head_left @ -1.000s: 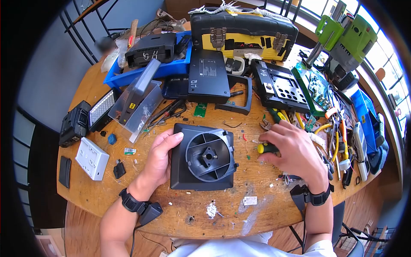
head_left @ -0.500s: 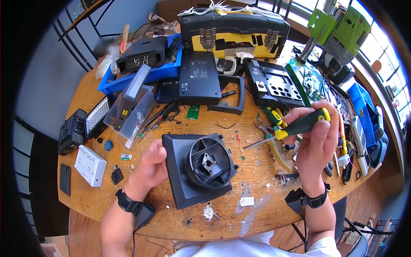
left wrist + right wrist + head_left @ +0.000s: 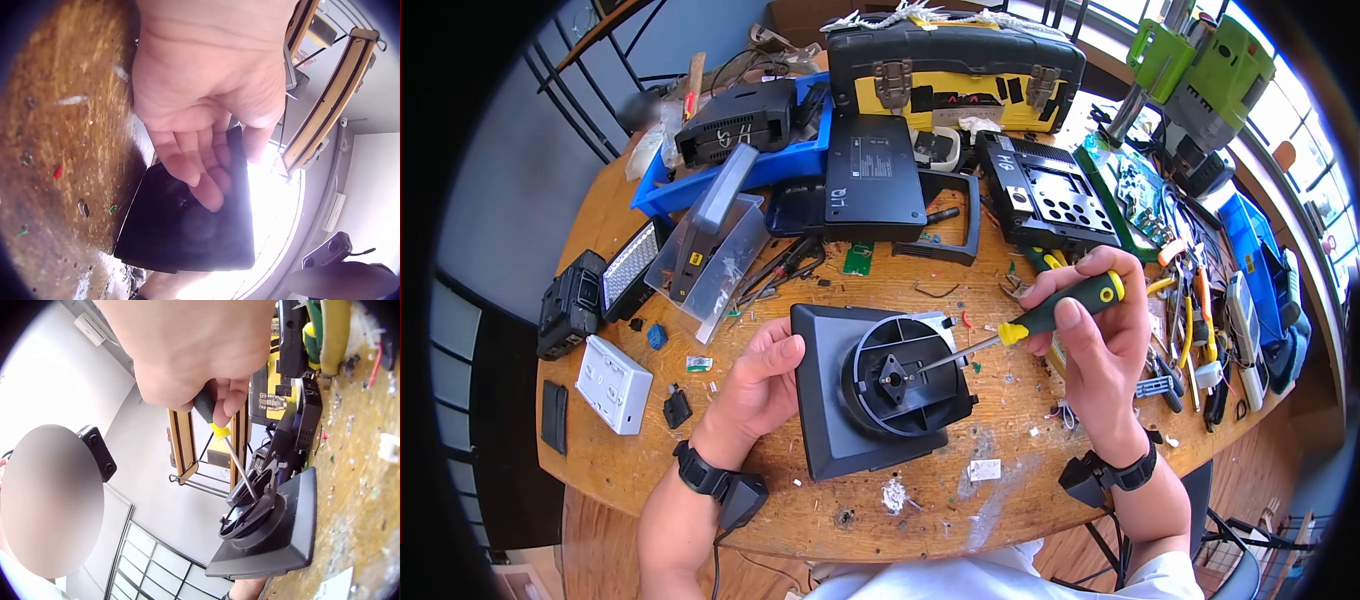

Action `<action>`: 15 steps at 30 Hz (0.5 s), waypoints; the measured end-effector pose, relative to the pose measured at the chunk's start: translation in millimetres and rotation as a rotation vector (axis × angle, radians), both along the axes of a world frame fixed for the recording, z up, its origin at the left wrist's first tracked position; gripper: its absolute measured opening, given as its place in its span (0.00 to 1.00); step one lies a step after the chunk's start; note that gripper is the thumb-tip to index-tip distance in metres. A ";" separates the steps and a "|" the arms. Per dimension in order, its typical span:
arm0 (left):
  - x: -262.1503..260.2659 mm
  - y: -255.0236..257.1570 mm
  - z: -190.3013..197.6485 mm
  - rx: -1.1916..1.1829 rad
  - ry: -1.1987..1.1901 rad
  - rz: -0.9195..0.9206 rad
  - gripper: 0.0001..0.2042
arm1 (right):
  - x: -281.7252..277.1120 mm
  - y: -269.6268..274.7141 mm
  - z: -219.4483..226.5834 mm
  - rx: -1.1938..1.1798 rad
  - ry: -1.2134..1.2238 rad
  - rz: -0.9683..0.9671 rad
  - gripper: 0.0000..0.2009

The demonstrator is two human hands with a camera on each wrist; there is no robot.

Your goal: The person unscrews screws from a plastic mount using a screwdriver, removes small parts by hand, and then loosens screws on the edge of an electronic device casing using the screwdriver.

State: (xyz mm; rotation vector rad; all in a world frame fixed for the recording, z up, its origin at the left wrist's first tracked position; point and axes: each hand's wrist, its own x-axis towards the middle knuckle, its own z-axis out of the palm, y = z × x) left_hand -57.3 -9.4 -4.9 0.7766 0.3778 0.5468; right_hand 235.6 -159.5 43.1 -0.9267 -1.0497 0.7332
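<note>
My left hand (image 3: 760,388) grips the left edge of a black square plastic base (image 3: 825,430), thumb on top and fingers underneath. The base tilts above the wooden table, its round ribbed collar (image 3: 853,402) facing up. Inside the collar sits a small black diamond-shaped plate (image 3: 892,379) with two silver screws. My right hand (image 3: 1112,355) holds a screwdriver (image 3: 1068,306) by its dark green and yellow handle, and the shaft slants down into the collar. Its tip is right by the plate's right-hand screw. In the left wrist view, fingers (image 3: 206,194) curl under the base's hollow underside (image 3: 187,237).
Pliers and other hand tools (image 3: 1190,320) crowd the right side. Behind stand a black-and-yellow toolbox (image 3: 955,85), a black flat device (image 3: 875,180) and a blue tray (image 3: 655,200). A clear plastic box (image 3: 730,260) and white charger (image 3: 612,385) lie left. A green drill press (image 3: 1220,90) rises back right.
My right hand has picked up the screwdriver from the table, turned it and brought its tip left to the plate. My left hand has tilted the base up.
</note>
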 end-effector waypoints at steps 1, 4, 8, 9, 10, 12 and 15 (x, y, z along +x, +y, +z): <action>0.1 0.0 0.3 -0.002 0.001 -0.003 0.24 | -0.4 -0.6 0.5 -0.002 -0.005 0.005 0.18; 0.5 -0.3 -0.4 -0.014 0.002 0.005 0.24 | -2.0 -1.9 1.6 -0.007 -0.017 0.012 0.18; -0.1 -0.1 -1.6 -0.015 0.008 0.009 0.24 | -3.6 -3.9 3.4 -0.004 -0.033 -0.001 0.18; -0.2 -0.1 -1.5 -0.014 0.007 0.009 0.24 | -3.5 -4.3 3.3 0.004 -0.035 -0.011 0.18; -0.3 -0.1 -1.3 -0.012 0.006 0.010 0.24 | -3.5 -4.6 3.4 0.013 -0.038 -0.020 0.18; -0.5 0.0 -0.6 -0.015 0.003 0.004 0.24 | -2.8 -5.1 4.1 0.025 -0.034 -0.019 0.18; -0.6 -0.2 -1.2 -0.019 -0.003 0.001 0.24 | -5.3 -6.6 7.1 0.025 -0.039 -0.020 0.19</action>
